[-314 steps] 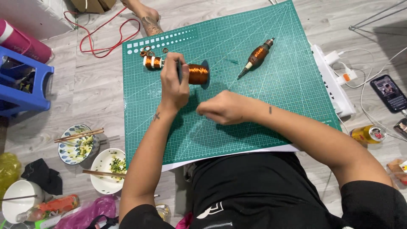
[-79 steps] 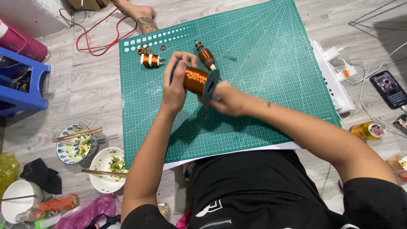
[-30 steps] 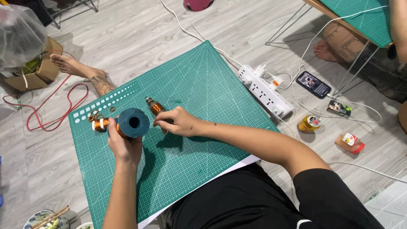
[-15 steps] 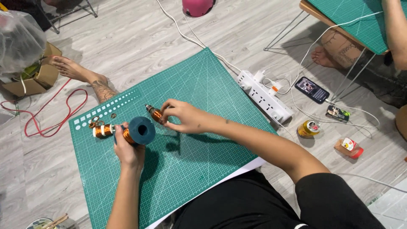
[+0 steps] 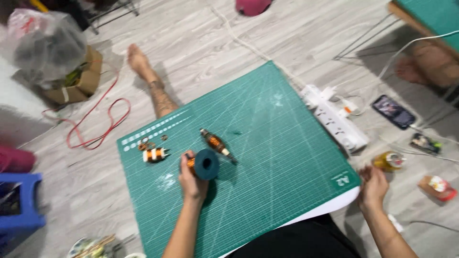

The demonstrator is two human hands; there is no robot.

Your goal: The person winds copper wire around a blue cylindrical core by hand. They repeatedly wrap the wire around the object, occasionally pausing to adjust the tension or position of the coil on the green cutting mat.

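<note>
My left hand (image 5: 192, 177) grips a spool of copper wire (image 5: 204, 164) with a dark teal end cap, held over the green cutting mat (image 5: 267, 153). Just right of the spool a small motor rotor with copper windings (image 5: 216, 144) lies on the mat. A smaller copper coil with white bands (image 5: 155, 154) lies to the left, beside some small loose parts (image 5: 145, 143). My right hand (image 5: 373, 187) is off the mat at its right corner, fingers spread on the floor, holding nothing, close to a small yellow jar (image 5: 388, 161).
A white power strip (image 5: 337, 123) lies along the mat's right edge, with a phone (image 5: 394, 111) beyond it. Another person's bare foot and leg (image 5: 152, 86) reach the mat's far-left corner; a red cable (image 5: 103, 126) loops nearby. A blue stool (image 5: 21, 208) stands at left.
My right hand has left the rotor on the mat and swung out right to the floor. My left hand still holds the spool. The view has shifted left.
</note>
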